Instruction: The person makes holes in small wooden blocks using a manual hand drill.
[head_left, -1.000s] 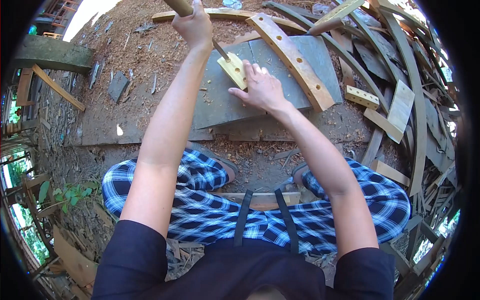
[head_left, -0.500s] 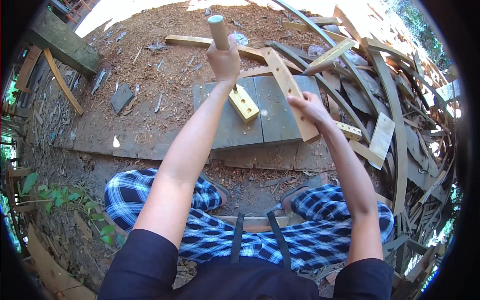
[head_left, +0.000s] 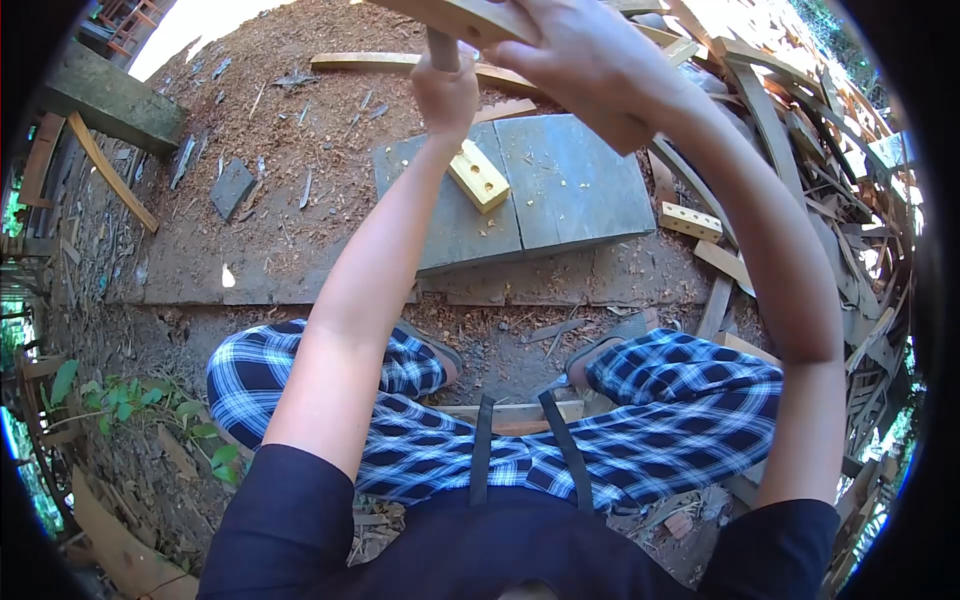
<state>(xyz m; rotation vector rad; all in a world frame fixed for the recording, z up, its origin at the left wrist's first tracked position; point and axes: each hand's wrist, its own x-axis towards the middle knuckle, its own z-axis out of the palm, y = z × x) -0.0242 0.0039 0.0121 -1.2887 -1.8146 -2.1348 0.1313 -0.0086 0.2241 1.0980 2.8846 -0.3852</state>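
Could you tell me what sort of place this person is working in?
Probably an outdoor woodworking yard. Sawdust and shavings cover the bare ground, curved wooden strips lie heaped at one side, and a drilled wood block sits on grey slabs used as a work surface.

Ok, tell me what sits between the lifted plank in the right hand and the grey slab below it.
Only the small yellow block lies on the grey slab, toward its left part. The right hand holds the plank high above; the slab's right part shows only wood chips.
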